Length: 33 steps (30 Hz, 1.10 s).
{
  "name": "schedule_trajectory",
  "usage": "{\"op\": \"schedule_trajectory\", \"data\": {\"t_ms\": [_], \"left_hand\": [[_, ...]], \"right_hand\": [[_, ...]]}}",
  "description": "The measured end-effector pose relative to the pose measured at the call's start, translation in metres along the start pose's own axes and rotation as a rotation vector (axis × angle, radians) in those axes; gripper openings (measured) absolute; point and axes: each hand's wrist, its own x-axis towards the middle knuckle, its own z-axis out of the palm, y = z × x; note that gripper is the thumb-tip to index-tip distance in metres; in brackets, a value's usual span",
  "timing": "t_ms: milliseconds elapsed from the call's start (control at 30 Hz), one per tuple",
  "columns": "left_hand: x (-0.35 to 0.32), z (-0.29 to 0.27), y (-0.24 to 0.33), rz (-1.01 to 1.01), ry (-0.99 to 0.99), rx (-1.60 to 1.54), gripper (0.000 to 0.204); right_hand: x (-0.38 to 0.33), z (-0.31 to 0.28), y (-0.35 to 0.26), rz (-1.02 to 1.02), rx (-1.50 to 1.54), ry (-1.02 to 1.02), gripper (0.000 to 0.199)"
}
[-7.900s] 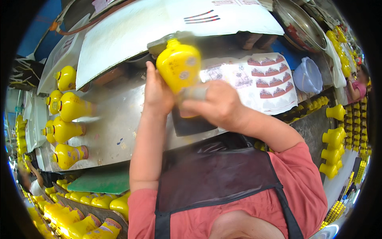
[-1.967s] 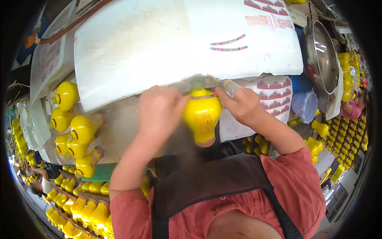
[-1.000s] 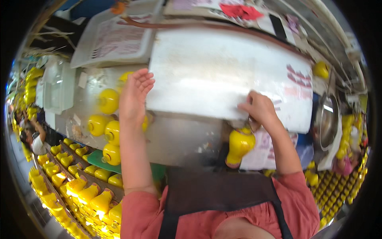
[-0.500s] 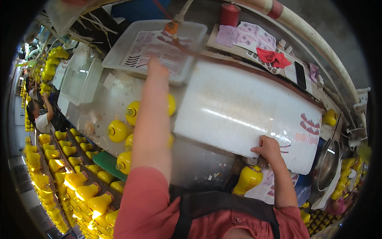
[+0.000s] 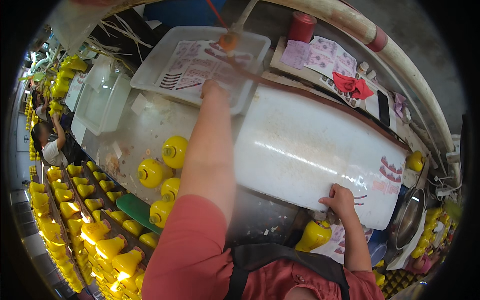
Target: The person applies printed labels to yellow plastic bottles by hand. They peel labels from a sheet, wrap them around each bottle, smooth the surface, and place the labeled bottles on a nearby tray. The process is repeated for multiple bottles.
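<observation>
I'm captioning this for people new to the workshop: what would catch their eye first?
Probably the rows of glossy yellow bottles filling the lower left. Next, the left hand over printed paper in a translucent tray toward the upper left, and the right hand at the near edge of the white board, beside a lone yellow bottle.

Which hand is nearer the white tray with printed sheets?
Left. The left hand is over the tray; the right hand is farther off, at the near edge of the white board.
</observation>
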Motion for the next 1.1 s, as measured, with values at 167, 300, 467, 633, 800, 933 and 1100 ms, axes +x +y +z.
{"op": "schedule_trajectory", "data": {"t_ms": [167,300,467,633,800,933,1100], "left_hand": [[-0.009,-0.002,-0.004,0.022,-0.06,0.026,0.042],[-0.023,-0.008,-0.006,0.005,-0.064,0.09,0.042],[-0.042,-0.02,-0.008,0.062,-0.094,0.157,0.039],[-0.034,-0.014,-0.012,0.009,-0.097,0.178,0.039],[-0.015,0.0,-0.025,-0.169,-0.081,-0.084,0.039],[-0.002,0.003,-0.043,-0.234,-0.18,-0.153,0.041],[-0.001,0.018,-0.059,-0.221,-0.111,-0.064,0.045]], "right_hand": [[0.002,-0.001,0.0,0.021,-0.002,-0.011,0.047],[0.004,0.0,0.001,0.033,-0.014,-0.015,0.046],[0.005,0.0,0.002,0.021,0.024,0.001,0.046],[0.005,-0.002,0.001,0.037,0.036,-0.01,0.046],[0.005,-0.003,0.001,0.042,0.027,-0.015,0.045],[0.005,-0.002,0.001,0.027,0.048,0.001,0.045],[0.006,-0.002,0.0,0.049,0.058,-0.005,0.045]]}}
